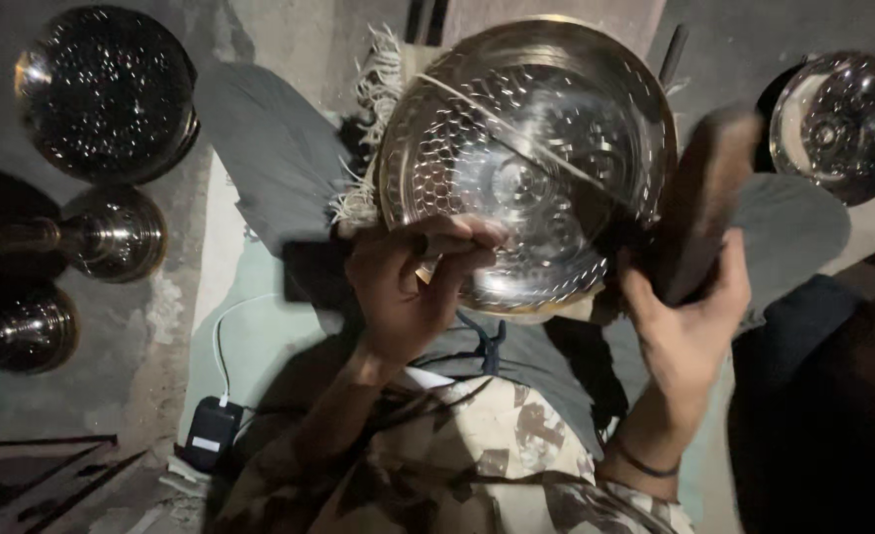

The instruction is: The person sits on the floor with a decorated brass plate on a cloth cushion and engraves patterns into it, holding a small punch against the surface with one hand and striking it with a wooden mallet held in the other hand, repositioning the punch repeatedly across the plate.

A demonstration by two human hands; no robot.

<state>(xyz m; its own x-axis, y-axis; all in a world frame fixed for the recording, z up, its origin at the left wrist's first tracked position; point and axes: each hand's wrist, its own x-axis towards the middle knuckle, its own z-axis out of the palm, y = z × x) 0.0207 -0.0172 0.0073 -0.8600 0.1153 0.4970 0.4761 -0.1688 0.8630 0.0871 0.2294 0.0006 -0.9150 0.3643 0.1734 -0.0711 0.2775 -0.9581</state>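
L hand (408, 287) grips hammered bowl (526, 158) rim; R hand (690, 316) grasps blurred dark block (699, 213)

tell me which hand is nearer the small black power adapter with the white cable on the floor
Left. The left hand, gripping the rim of the hammered silver metal bowl, is up and right of the small black power adapter; the right hand is much farther right.
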